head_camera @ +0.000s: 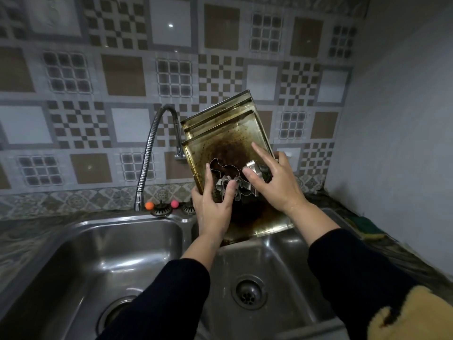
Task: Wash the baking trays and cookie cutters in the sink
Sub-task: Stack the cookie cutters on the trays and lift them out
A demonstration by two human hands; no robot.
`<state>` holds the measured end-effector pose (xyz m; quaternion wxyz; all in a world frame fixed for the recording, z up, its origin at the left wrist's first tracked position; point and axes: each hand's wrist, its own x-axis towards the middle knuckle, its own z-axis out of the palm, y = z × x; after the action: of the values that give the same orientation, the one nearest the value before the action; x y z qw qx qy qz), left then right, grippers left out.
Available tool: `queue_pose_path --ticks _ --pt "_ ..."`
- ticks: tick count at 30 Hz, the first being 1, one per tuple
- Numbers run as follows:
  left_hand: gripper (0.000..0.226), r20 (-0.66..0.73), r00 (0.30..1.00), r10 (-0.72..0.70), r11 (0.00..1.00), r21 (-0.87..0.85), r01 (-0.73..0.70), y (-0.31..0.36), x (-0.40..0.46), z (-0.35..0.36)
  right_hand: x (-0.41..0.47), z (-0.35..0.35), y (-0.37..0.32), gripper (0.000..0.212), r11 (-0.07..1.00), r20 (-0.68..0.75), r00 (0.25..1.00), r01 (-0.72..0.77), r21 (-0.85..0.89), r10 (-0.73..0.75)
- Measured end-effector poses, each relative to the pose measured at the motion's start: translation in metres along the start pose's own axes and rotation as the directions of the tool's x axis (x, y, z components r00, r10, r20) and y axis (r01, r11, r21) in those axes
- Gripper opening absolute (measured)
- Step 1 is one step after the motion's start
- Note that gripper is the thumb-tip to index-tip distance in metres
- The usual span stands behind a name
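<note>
Three stacked trays [228,133] tilting at frame centre, lower edge dipping over right sink bowl [282,261], likely so cutters and crumbs are sliding toward basin. Left hand [213,207] gripping tray edge, thumb pinning cookie cutters [232,185] against burnt surface. Right hand [277,182] pinching another cutter [256,169], forefinger steadying tray. Tap [149,153] hanging centre-left, not running.

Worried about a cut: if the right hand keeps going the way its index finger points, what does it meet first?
Probably the stained top baking tray: the right hand points up-left over its surface, gripping a metal cookie cutter. Depth is unclear.
</note>
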<state>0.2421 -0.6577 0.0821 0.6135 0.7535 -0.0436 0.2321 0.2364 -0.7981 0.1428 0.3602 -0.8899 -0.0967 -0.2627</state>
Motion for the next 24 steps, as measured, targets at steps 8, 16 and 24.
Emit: queue_pose_path --ticks 8,16,24 --pt "0.073 0.039 0.999 -0.019 1.0 0.011 0.019 0.008 -0.002 -0.014 -0.005 0.002 -0.014 0.078 1.0 -0.011 1.0 -0.014 0.005 0.014" --pt "0.072 0.065 0.998 -0.022 0.999 0.048 0.019 -0.005 -0.009 -0.031 -0.024 0.015 -0.022 0.067 0.998 -0.028 0.997 -0.07 -0.007 0.07" --pt "0.073 0.175 0.974 -0.141 0.982 0.147 0.116 -0.023 -0.034 -0.049 -0.063 0.04 -0.011 0.069 0.964 -0.007 0.971 -0.238 0.118 0.24"
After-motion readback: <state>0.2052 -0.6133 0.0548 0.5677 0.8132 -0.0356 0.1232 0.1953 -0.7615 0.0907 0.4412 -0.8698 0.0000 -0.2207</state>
